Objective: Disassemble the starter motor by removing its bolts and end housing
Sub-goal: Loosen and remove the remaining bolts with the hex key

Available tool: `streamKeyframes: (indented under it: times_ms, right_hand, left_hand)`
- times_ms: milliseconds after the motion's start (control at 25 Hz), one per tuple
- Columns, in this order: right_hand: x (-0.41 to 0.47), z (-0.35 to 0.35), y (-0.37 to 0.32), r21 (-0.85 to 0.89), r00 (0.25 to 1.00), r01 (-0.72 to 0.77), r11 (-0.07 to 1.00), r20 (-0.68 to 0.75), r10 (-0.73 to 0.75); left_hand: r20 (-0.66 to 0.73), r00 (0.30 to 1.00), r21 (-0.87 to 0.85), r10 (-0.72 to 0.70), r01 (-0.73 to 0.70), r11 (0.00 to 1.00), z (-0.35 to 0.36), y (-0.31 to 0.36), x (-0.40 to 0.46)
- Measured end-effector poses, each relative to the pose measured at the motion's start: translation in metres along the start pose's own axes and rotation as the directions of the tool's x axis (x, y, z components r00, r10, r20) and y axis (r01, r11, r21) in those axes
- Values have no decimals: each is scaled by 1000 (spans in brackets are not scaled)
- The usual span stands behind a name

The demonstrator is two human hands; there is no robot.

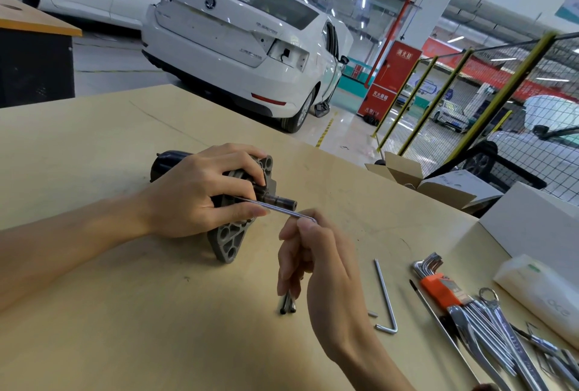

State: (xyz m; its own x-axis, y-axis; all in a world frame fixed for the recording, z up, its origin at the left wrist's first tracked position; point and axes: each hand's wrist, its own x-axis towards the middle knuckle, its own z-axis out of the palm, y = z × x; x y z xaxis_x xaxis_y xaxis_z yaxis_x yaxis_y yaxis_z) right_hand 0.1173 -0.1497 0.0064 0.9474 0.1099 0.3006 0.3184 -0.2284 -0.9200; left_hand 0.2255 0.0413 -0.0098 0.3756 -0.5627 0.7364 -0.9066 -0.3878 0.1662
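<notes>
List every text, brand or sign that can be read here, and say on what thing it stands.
"消火栓": white characters at the top of the red fire cabinet.
Lower characters on that cabinet: blurred, not readable.
Round emblem on the white car; its trunk lettering is too small.
Red banner, wrench engravings, white box print: unreadable.

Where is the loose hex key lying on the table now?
In the head view, the loose hex key lies on the table at lower right, between the right hand and the orange-holdered key set, untouched.
</notes>
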Motion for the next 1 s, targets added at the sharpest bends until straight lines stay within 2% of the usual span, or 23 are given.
streamKeyframes:
  times_ms: [320,440,720,1000]
  right_hand:
    - [4,-3,5,-28,1000,4,1000,-6,-4]
    - [8,-6,7,-107,1000,-11,994,-20,9]
    - [12,-22,5,-313,996,37,949,94,-8]
    - [7,-19,-3,-399,981,185,898,127,-145]
  left_hand:
    - [-3,1000,-1,14,-14,1000,1,-2,-1]
    - [-2,1000,1,16,-16,1000,1,-3,-1]
    - [-4,1000,-1,5,-5,1000,0,-2,0]
    - [13,1000,0,9,-9,1000,-1,0,0]
